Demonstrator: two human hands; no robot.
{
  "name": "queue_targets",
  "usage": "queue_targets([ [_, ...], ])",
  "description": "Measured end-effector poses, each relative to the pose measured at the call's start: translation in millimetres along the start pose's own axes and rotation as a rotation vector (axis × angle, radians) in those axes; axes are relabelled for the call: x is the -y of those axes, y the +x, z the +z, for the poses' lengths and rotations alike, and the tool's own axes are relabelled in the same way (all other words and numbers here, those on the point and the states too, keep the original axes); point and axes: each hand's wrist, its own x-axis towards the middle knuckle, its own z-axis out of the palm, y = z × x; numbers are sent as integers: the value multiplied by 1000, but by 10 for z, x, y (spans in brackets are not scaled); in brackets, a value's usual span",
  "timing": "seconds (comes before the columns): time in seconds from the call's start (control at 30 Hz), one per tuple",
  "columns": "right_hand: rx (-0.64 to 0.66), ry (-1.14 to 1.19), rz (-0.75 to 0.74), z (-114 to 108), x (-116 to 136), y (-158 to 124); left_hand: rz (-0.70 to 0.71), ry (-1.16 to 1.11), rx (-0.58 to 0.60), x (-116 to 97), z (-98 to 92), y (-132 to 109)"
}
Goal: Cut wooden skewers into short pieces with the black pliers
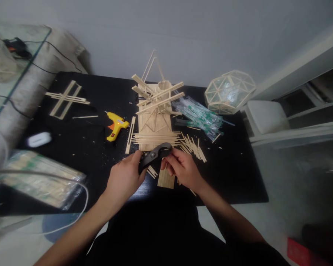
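Note:
My left hand is closed around the handles of black pruning shears, whose curved jaws point right. At the jaws, the fingers of my right hand are pinched together; what they hold is too small or hidden to make out. Just beyond the shears, a row of thin wooden sticks lies across a slatted wooden panel. Short cut sticks are heaped to the right. Below my hands is a smaller slatted strip.
A wooden stick framework stands at the back of the black table. Left are a yellow glue gun, a crossed stick frame and bagged sticks. Right are plastic wrappers and a wooden polyhedron.

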Motion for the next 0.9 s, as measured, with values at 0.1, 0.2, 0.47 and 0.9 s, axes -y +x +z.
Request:
queue_targets([
  [0.1,11,28,4,-4,16,-12,-18,-238,30,39,-22,22],
  [0.2,-8,23,-14,-18,30,-24,-81,-488,59,131,-39,28],
  [0.47,-89,246,51,3,-97,130,-126,-747,-54,395,17,-123],
  [0.9,-57,-160,146,146,-436,168,-351,-1351,-549,620,-150,-235],
])
